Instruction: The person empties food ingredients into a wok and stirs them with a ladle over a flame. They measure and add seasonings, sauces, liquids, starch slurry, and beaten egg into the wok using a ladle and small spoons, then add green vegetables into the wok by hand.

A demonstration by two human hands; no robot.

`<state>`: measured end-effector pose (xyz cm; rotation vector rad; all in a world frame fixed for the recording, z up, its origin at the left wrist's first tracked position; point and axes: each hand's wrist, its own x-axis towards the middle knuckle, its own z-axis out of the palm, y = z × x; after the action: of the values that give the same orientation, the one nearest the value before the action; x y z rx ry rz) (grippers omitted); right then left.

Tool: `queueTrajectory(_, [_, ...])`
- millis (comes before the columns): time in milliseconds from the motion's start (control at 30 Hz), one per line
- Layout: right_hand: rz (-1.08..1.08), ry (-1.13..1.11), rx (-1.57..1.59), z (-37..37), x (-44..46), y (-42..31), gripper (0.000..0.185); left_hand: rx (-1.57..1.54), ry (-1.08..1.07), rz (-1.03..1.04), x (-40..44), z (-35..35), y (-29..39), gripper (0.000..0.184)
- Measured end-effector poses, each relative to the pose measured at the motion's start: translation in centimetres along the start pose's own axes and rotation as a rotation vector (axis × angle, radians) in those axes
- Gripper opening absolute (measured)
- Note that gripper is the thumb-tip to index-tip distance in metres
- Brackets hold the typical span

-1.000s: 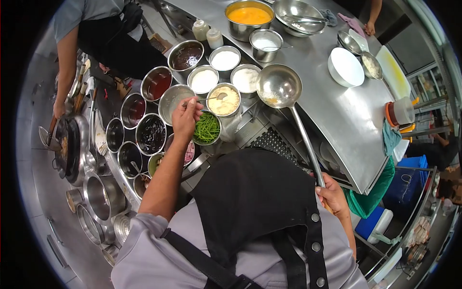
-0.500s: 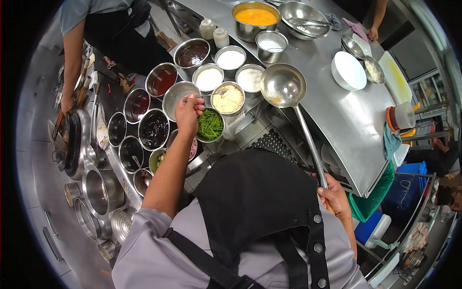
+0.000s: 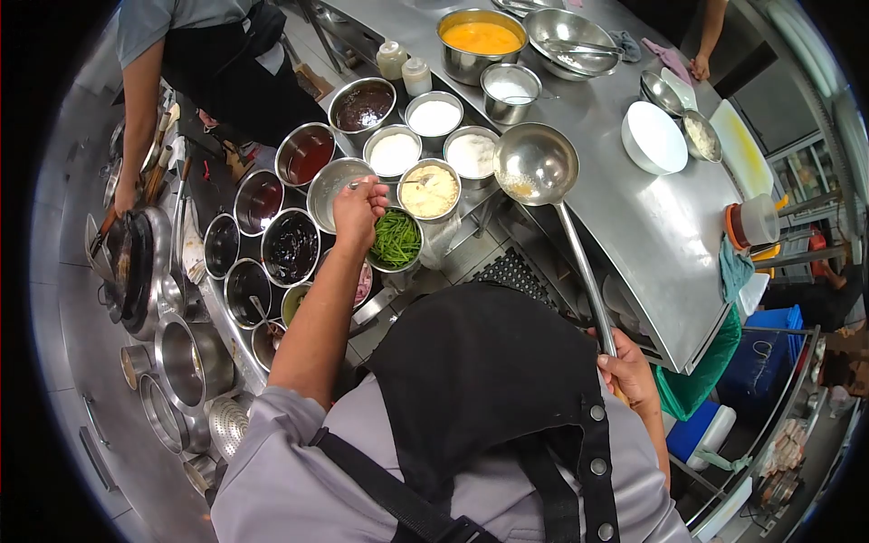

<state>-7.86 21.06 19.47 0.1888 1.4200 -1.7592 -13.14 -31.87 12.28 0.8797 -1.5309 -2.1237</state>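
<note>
My left hand is closed around a thin metal spoon. The spoon's far end reaches into a steel pot of pale yellow, grainy paste. Just below that pot, a container of cut green stalks sits close to the hand. My right hand grips the handle of a large steel ladle, near its lower end. The ladle's bowl faces up beside the pots, with a small patch of pale brown grains inside.
Pots of white powder, red liquid and dark sauce cluster around the left hand. A steel counter holds a pot of orange liquid and a white bowl. Another person's arm reaches down at the left.
Very little differs. The ladle's bowl has shifted slightly right and down in view, and my left hand has moved a touch to the right, still on the spoon.
</note>
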Motion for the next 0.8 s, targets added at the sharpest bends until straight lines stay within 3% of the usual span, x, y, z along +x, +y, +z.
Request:
queueTrajectory(467, [0.032,0.025,-0.046,0.6,-1.0,-0.7,0.050,-0.182,-0.035,-0.097,-0.8,2.5,3.0,0.019])
queueTrajectory(533, [0.050,0.019,-0.054,0.6,0.0,-1.2,0.049,-0.160,-0.126,-0.057,-2.2,6.2,3.6,0.021])
queueTrajectory(600, [0.064,0.013,-0.063,0.5,0.9,-1.4,0.049,0.151,-0.293,0.225,-3.7,9.9,4.0,0.024])
queueTrajectory(633, [0.066,0.001,-0.076,0.4,1.2,-1.2,0.045,0.151,-0.297,0.225,-3.6,10.7,3.7,0.024])
queueTrajectory(700, [0.067,-0.008,-0.087,0.3,1.1,-1.1,0.041,0.281,-0.289,0.433,-3.4,11.5,3.2,0.028])
queueTrajectory(800, [0.069,0.014,-0.038,0.2,0.2,-0.7,0.048,0.255,-0.299,0.346,-2.0,10.4,1.6,0.028])
